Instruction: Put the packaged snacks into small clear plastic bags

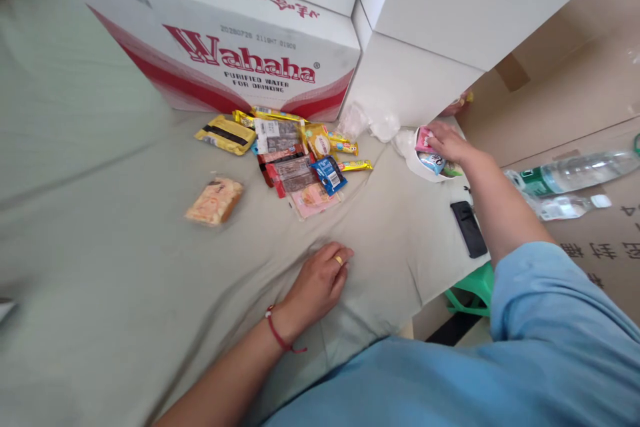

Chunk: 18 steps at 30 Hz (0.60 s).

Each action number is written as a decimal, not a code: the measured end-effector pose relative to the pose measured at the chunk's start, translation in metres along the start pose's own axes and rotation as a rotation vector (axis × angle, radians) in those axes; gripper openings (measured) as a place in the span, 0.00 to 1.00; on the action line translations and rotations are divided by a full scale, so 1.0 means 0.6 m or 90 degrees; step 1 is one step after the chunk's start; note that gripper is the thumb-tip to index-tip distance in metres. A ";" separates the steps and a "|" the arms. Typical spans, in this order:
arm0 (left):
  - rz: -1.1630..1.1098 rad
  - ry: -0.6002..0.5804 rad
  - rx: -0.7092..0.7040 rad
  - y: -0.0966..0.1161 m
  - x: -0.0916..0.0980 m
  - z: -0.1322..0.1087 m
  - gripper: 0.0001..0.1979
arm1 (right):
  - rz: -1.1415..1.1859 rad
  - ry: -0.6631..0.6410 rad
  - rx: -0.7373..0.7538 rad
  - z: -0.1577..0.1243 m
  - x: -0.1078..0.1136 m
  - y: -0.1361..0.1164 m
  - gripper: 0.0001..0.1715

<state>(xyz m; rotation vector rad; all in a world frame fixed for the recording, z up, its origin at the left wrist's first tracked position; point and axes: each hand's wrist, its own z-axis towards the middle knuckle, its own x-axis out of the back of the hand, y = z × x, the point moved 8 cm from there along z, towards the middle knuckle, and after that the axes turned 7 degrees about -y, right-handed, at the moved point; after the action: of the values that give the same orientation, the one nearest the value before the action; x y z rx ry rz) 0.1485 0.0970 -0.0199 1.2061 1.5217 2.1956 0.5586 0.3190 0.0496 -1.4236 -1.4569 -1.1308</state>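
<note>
"Head view, twelve o'clock set at the top edge. Report the right hand (449, 141)."

"Fingers appear pinched on the right-hand edge of a pink packet (423, 139). The packet lies at 9 o'clock from the knuckles, at the mouth of a white container (415, 165)."

"Its long axis?"

"Not determined; the fingers cover part of it. Whether it bears on the container wall cannot be told either."

"The left hand (320, 280)?"

"Palm down on the cloth (390, 240), fingers loosely bent and close together. No item visible in it; the underside is hidden, so closure cannot be told."

"Which hand is nearer the pink packet?"

"The right, in contact. From the left hand it lies well apart, between 1 and 2 o'clock."

"And the packet heap (295, 173)?"

"About 9 o'clock from the pink packet, with clear plastic (367, 123) lying between, slightly above that line. The left hand is nearer the heap, which lies towards 12 o'clock from it."

"Anything apart from the heap?"

"One item of wrapped bread (215, 201), at 10 o'clock from the left hand, touching neither hand nor heap."
</note>
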 end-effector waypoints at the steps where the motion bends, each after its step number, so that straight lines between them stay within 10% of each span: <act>1: -0.001 0.000 0.001 0.000 0.000 0.000 0.16 | -0.010 -0.009 -0.009 0.001 0.000 0.002 0.38; 10: -0.032 0.004 0.002 -0.009 -0.001 0.002 0.15 | 0.008 0.135 -0.021 -0.008 0.064 -0.058 0.38; 18: -0.051 0.016 0.011 -0.016 -0.005 0.005 0.14 | -0.071 0.102 0.069 -0.044 0.021 -0.184 0.15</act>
<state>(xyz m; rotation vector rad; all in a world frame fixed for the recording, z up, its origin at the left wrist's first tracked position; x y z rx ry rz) 0.1497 0.1016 -0.0293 1.1064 1.5743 2.1590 0.4468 0.3005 0.0617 -1.1629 -1.4755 -1.1881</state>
